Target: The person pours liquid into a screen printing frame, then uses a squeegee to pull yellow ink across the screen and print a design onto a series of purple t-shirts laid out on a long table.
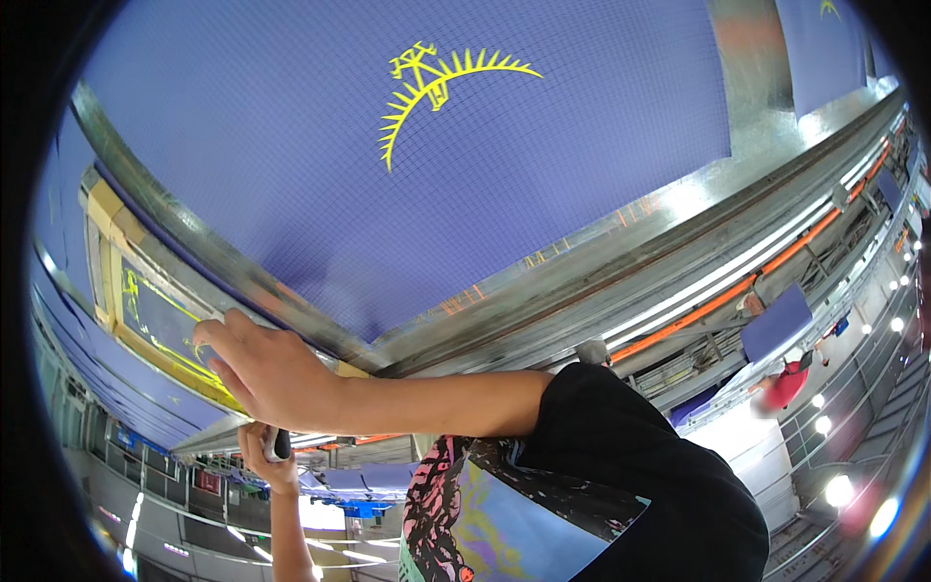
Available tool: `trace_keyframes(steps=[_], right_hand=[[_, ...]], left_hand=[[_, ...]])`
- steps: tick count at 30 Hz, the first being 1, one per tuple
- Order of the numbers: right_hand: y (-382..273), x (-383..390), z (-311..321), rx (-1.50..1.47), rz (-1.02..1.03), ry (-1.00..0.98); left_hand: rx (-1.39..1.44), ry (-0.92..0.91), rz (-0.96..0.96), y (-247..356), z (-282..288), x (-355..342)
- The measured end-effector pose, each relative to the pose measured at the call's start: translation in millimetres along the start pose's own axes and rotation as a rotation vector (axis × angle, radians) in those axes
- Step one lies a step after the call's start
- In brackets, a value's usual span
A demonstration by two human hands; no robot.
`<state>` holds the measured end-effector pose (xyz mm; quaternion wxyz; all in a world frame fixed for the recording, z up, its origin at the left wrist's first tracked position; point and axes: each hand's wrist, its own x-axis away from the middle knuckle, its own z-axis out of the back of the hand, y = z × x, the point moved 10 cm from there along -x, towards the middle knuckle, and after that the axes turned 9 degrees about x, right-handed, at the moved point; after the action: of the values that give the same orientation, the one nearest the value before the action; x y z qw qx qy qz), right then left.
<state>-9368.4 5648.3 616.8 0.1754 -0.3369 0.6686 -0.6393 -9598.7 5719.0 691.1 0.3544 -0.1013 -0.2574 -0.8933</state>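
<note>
Screen frame (pixel 118 218): tan-edged, with a yellow design in its window; it lies at your far left, beyond the side edge of the blue-purple fabric panel (pixel 601 126).
Long axis: from upper left down and a little rightward, its lower end coming to your hands.
Right hand (pixel 257 373): nearer of your two to the frame; it reaches across from the right and overlaps the frame's lower end in view. Fingers bent, thumb toward the index finger; you cannot tell from this view whether they grasp the frame, a small item, or nothing.
Left hand (pixel 269 461): just below your right, closer to your body; fingers wrapped round a dark-and-grey piece (pixel 280 446), too small to identify.
Frame from right hand: up and to the left.
Fabric panel: broad, thinly gridded, up and to the right of both hands; one corner points down toward your right forearm.
Print: spiky yellow arc (pixel 436 94) near the panel's upper middle, well apart from your hands.
Edges: bare metal worktop (pixel 761 97) past the panel's right side; long grey rail along its lower side, between panel and sleeve.
Room: widest over the panel, up-right of your right hand; tightest between your two hands.
</note>
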Motion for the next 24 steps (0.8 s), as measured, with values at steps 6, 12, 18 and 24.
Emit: trace_keyframes(steps=[6,12,18,24], right_hand=[[0.6,0.9,-1.7,0.026,-0.012,-0.030],[1.5,0.4,-2.5,0.039,-0.017,-0.033],[0.4,0.9,-4.1,0.045,-0.009,-0.027],[6.8,-0.6,-5.9,0.012,-0.095,-0.097]], left_hand=[[-0.005,-0.008,-0.002,-3.3,-0.7,2.8],[-0.022,0.006,-0.034,-18.4,0.9,7.3],[-0.031,0.012,-0.010,-18.8,1.7,9.6],[-0.045,-0.010,-0.022,-24.4,2.2,7.4]])
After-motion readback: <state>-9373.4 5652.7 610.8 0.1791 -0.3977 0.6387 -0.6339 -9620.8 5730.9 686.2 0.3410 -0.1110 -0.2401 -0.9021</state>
